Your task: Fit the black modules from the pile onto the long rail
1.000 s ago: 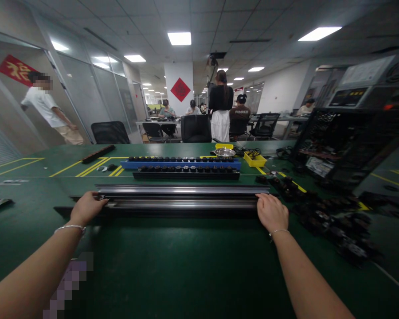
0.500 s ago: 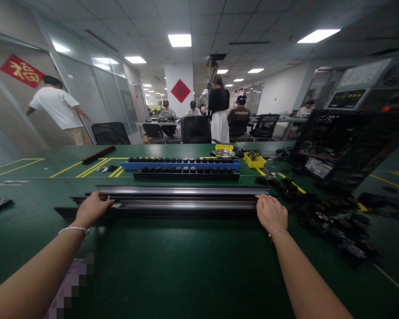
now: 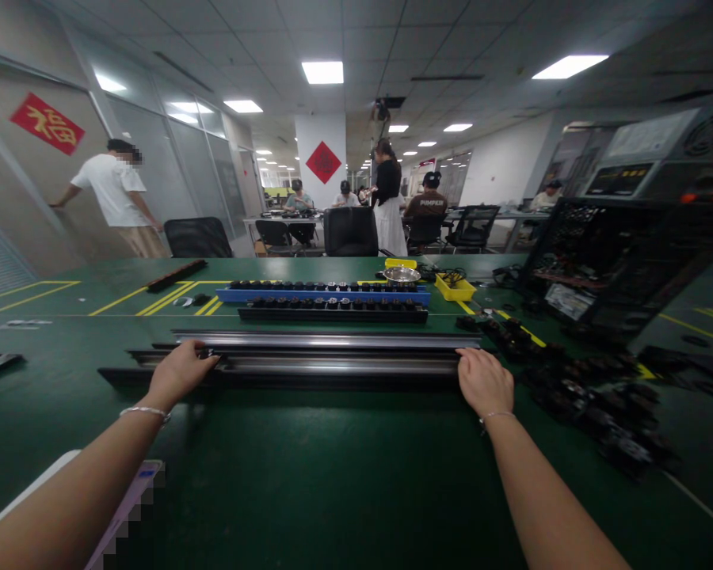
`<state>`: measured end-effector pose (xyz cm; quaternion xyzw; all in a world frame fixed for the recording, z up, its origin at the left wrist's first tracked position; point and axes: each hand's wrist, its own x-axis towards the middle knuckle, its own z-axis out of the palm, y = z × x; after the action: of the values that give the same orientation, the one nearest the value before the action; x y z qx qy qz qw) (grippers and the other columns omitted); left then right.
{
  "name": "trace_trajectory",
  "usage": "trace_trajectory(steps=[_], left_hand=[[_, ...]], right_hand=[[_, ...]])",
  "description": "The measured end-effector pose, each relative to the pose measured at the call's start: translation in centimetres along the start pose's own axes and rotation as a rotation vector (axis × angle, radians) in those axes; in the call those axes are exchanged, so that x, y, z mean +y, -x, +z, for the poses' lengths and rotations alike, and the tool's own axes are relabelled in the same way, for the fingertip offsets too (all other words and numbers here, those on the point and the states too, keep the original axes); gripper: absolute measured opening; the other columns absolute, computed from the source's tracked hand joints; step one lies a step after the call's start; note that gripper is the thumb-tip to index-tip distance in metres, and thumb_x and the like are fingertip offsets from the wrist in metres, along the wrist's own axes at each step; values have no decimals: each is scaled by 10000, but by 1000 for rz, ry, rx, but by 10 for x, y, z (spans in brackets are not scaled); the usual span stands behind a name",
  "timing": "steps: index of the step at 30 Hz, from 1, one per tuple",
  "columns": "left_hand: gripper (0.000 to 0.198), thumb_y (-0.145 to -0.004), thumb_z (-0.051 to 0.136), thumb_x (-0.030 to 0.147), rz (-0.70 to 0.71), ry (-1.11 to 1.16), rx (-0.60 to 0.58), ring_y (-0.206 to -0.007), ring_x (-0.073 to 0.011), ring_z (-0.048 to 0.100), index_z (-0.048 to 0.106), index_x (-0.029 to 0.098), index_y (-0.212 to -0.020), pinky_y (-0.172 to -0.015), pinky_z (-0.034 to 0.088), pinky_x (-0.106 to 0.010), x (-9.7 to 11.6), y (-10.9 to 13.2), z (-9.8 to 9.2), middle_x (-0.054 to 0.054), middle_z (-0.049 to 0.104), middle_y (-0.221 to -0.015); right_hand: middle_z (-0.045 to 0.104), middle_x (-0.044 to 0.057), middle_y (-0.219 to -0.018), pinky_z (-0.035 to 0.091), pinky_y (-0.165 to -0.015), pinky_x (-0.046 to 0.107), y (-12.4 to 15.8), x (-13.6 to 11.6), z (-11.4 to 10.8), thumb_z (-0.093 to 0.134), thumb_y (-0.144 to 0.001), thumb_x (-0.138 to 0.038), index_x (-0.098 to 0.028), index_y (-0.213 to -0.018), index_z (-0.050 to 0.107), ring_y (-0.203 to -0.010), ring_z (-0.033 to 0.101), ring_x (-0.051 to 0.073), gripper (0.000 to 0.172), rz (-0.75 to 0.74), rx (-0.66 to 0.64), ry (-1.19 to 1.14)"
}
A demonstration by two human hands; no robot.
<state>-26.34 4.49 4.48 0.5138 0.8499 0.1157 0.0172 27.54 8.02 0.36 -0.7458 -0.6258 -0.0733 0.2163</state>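
Several long dark metal rails (image 3: 345,366) with shiny channels lie side by side across the green table. Over their left part, my left hand (image 3: 179,372) is closed in a pinch, with a small shiny part (image 3: 212,353) at its thumb and fingertips; its exact kind is too small to tell. My right hand (image 3: 486,381) grips the right end of the nearer rails, its fingers curled over the edge. Behind them stand a black strip (image 3: 333,315) and a blue strip (image 3: 321,296), each carrying a row of small dark parts.
Dark mechanical parts (image 3: 606,412) are heaped at the right, before an opened computer case (image 3: 600,261). A yellow bin (image 3: 455,287) and a metal bowl (image 3: 402,274) sit farther back. A dark bar (image 3: 175,275) lies at the far left. Other people are beyond the table.
My left hand has slid a little to the right along the rails, the small shiny part moving with it. My right hand stays in place. A person behind at left has turned.
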Motion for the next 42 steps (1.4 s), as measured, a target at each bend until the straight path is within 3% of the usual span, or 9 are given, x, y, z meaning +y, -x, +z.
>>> trace_trajectory(steps=[14,28,42], left_hand=[[550,-747,467,542,67,10,31,-966,-306,610,523,140,-1119,-751,455,-363,17,7,9,-144,647,-1036],[551,-731,480,521,116,13,40,-974,-309,610,519,148,-1135,-756,451,-367,44,20,10,-150,645,-1084],[510,-747,481,483,89,1,17,-988,-304,609,494,158,-1139,-766,453,-365,55,25,8,-138,643,-1095]], right_hand=[[582,22,-1241,343,-953,387,2,-4,-3,273,-868,-266,-255,-1137,611,-1184,444,189,432,11,26,-13],[551,23,-1279,324,-978,428,2,-1,-2,202,-894,-309,-247,-1178,580,-1226,407,198,477,14,-26,-43],[565,29,-1262,323,-977,425,2,-3,-2,235,-885,-286,-247,-1152,598,-1210,422,200,451,20,-1,-46]])
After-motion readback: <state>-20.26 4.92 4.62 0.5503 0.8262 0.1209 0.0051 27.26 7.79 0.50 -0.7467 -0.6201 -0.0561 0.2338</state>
